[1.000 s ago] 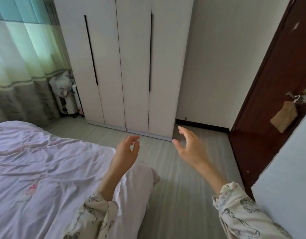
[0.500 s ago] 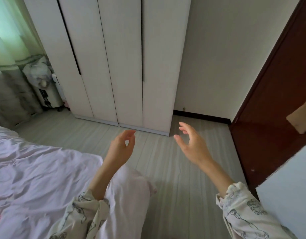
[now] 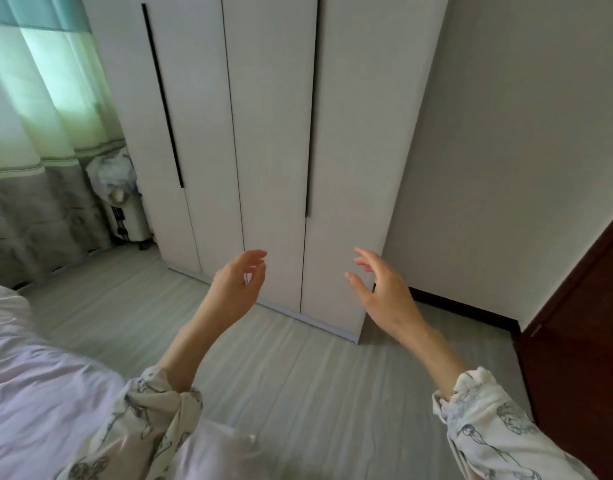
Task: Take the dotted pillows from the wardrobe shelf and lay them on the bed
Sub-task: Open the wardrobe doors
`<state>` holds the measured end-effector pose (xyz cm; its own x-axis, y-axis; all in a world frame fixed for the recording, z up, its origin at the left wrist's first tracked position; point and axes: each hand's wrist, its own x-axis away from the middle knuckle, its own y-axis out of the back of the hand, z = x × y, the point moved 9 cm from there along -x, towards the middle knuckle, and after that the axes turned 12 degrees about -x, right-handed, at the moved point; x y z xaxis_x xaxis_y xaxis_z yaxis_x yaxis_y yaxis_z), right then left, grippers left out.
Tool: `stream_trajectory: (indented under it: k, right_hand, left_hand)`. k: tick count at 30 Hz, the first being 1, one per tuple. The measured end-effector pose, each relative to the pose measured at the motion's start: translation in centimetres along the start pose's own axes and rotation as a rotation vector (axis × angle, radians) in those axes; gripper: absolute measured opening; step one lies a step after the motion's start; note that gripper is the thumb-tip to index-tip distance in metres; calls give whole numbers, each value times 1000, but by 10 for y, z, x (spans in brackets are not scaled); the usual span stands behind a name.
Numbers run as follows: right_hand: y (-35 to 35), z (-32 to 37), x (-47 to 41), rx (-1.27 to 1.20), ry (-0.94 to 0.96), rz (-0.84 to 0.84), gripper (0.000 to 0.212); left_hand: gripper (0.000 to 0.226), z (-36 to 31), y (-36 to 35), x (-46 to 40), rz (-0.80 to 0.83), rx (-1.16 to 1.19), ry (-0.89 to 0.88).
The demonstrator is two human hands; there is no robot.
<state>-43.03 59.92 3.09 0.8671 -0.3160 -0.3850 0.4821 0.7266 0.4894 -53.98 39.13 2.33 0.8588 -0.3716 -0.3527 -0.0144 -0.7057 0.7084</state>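
White wardrobe (image 3: 274,133) doors closed; left hand (image 3: 237,289) and right hand (image 3: 381,292) raised before it, each grip open, empty; bed (image 3: 38,393) lower left.

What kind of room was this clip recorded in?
Most likely a bedroom: a bed with rumpled pale bedding at lower left, a tall white wardrobe with closed doors ahead, and a curtain beside it.

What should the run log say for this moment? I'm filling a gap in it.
stage: approaching wardrobe | doors: shut | pillows: not in view | left hand: open, empty | right hand: open, empty | bed: lower left
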Motion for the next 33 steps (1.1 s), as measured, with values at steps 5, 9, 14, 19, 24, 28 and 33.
stream_trajectory:
  k: [5, 9, 14, 19, 24, 28, 33]
  right_hand:
    - [-19, -27, -89, -78, 34, 62, 46]
    - [-40, -51, -160, -122, 69, 99, 46]
    - [-85, -72, -269, -163, 101, 148, 44]
    - [-127, -61, -372, -187, 184, 210, 45]
    - [-177, -50, -459, -215, 251, 275, 45]
    - [-236, -42, -514, -265, 297, 334, 44]
    - [-329, -27, -580, -340, 359, 453, 45]
  left_hand:
    - [28, 23, -12, -78, -67, -29, 33]
    - [28, 48, -37, -138, -74, -40, 54]
    - [29, 92, -48, -228, -109, -65, 85]
    - [28, 131, -25, -315, -198, -90, 121]
    - [29, 174, -12, -371, -219, -131, 152]
    - [28, 222, 3, -405, -223, -151, 205]
    - [28, 292, 37, -454, -312, -202, 288]
